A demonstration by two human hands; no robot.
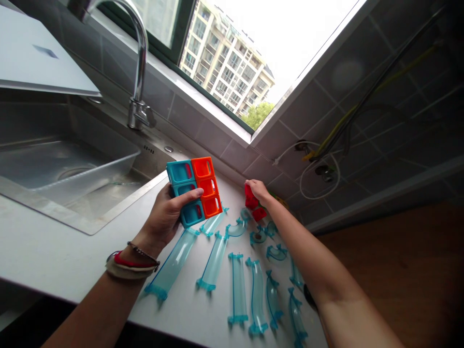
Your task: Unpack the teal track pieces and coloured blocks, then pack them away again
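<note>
My left hand (165, 217) is closed on a flat panel of toy blocks, its thumb across the front. The panel has a teal column (184, 186) and an orange column (207, 187) side by side, with open slots in the cells. Farther away, near the wall, my right hand (258, 190) has its fingers closed on a red toy block (250, 195). Another red piece (259, 213) lies just below it. Clear blue toy track pieces, some straight (177, 261) and some curved (257, 295), are spread over the white counter (119, 251) below both hands.
A steel sink (83, 217) with a clear plastic bin (94, 169) is at the left. The chrome faucet (139, 72) rises behind it, and a white panel (39, 53) lies over the sink's far side. Cables (340, 121) hang along the tiled wall at the right.
</note>
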